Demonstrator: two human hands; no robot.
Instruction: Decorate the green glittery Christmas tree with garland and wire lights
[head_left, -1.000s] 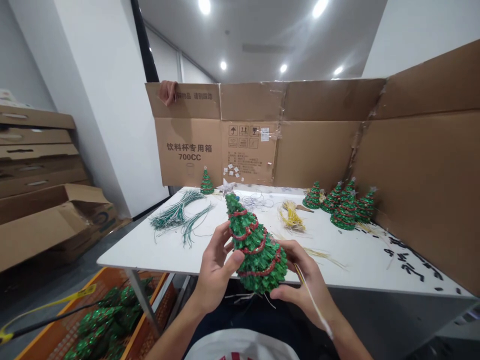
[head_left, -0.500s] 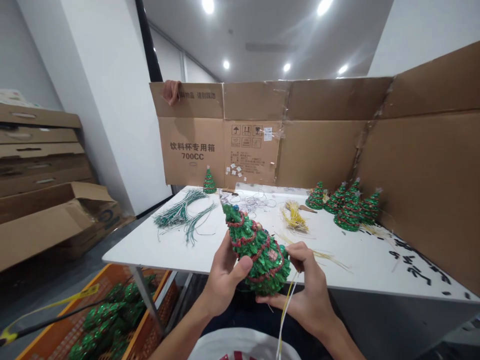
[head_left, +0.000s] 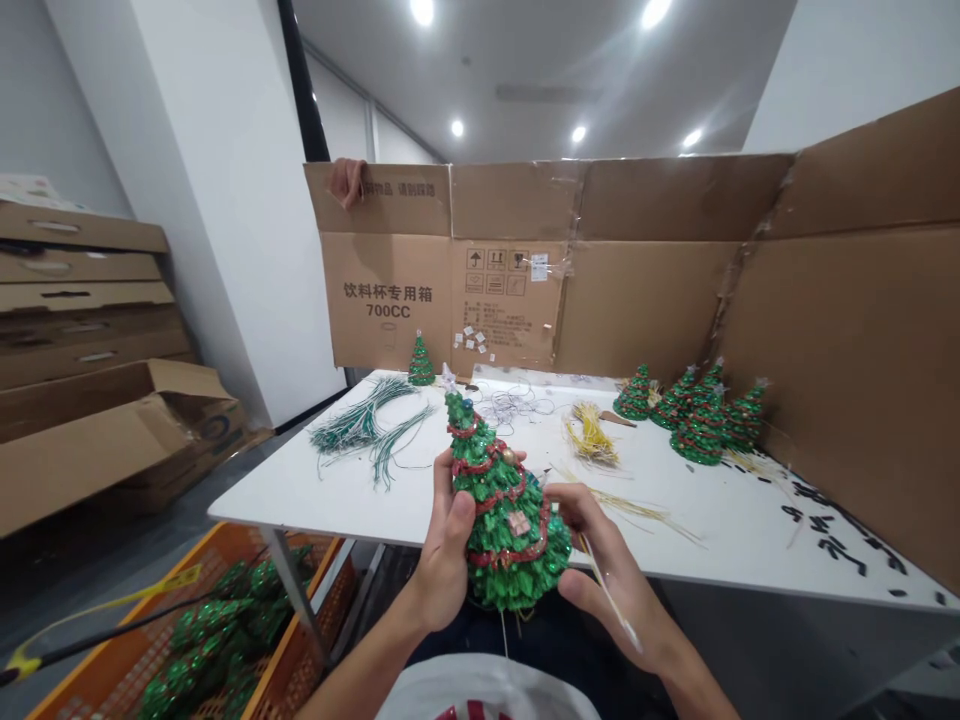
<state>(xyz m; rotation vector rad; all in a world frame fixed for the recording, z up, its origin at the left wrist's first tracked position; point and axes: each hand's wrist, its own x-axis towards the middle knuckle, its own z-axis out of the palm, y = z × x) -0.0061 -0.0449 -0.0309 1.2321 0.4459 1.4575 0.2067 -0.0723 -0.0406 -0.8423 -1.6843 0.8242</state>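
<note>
A green model Christmas tree [head_left: 499, 500] with red garlands, small ornaments and a pale star on top stands slightly tilted above my lap. My left hand [head_left: 442, 565] is closed around its left side, thumb in front and fingers behind. At the tree's lower right edge is my right hand [head_left: 607, 570], with curled fingers against the branches and the thumb near the base. Thin yellow and white strands [head_left: 611, 592] come out of these curled fingers and lie across the palm. Their other ends are hidden. Below the base, a thin pale strand [head_left: 504, 633] hangs down.
On the white table [head_left: 277, 490] lie green strands [head_left: 360, 420], a yellow bundle [head_left: 592, 435] and black bits [head_left: 832, 525]. Finished-looking trees [head_left: 697, 420] stand at right, another tree [head_left: 421, 360] at back left. Cardboard [head_left: 637, 300] walls the table. An orange crate [head_left: 289, 630] holds more trees.
The tree has turned more upright, and its star now shows. My right thumb has come out from under the base, and the strands have swung from hanging down to lying across the palm.
</note>
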